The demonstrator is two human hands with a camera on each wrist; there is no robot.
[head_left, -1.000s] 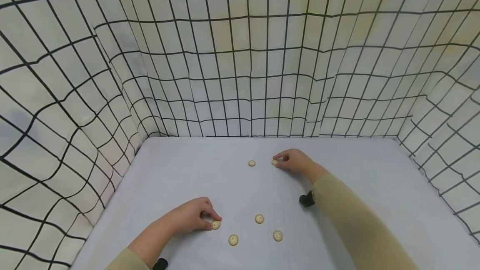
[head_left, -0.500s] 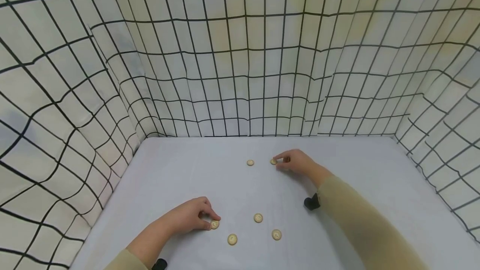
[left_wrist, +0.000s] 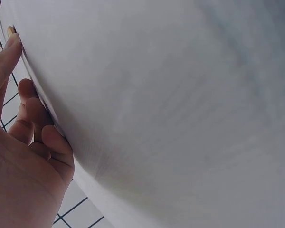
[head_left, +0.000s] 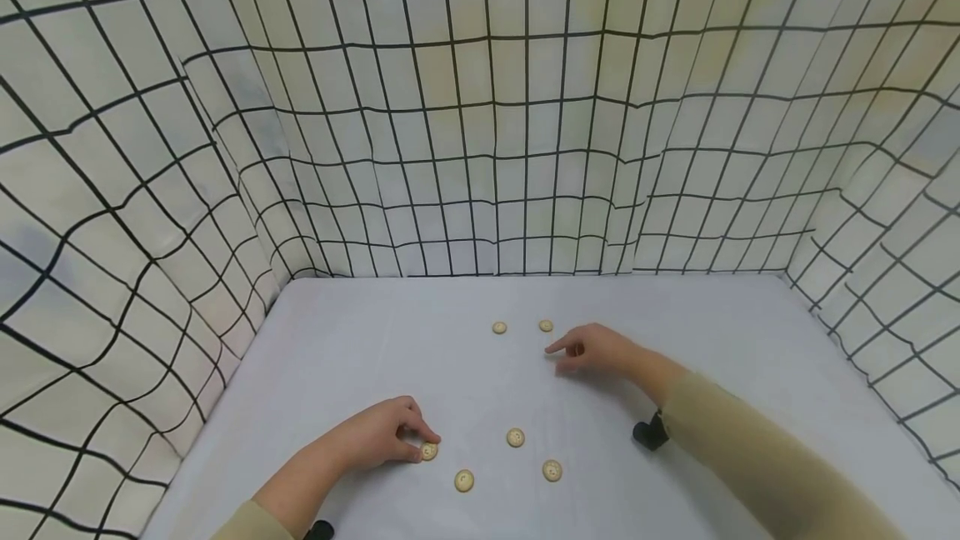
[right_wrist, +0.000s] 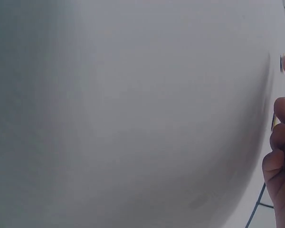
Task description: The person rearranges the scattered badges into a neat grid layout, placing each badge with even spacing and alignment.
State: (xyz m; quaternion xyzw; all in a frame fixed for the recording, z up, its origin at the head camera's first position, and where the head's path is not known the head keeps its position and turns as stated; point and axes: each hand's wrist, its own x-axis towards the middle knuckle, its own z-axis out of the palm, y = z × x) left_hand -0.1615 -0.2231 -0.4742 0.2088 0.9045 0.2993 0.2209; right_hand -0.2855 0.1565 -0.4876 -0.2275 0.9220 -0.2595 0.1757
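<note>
My left hand pinches a pale yellow button between thumb and forefinger at the front left of the white table. In the left wrist view that button shows as a thin edge at the fingertips. My right hand hovers over the table with thumb and forefinger apart and nothing between them. Just beyond its forefinger lies a button, with a second button to its left. Three more lie near the front: one button beside the left hand, another button, and a third button.
White cloth covers the table. A black grid on pale walls encloses its back and sides. Each wrist carries a small black camera, such as the right wrist camera.
My right hand has let go of the far right button and drawn back toward me, to the right. That button stays on the table. The left hand keeps its pinch in place.
</note>
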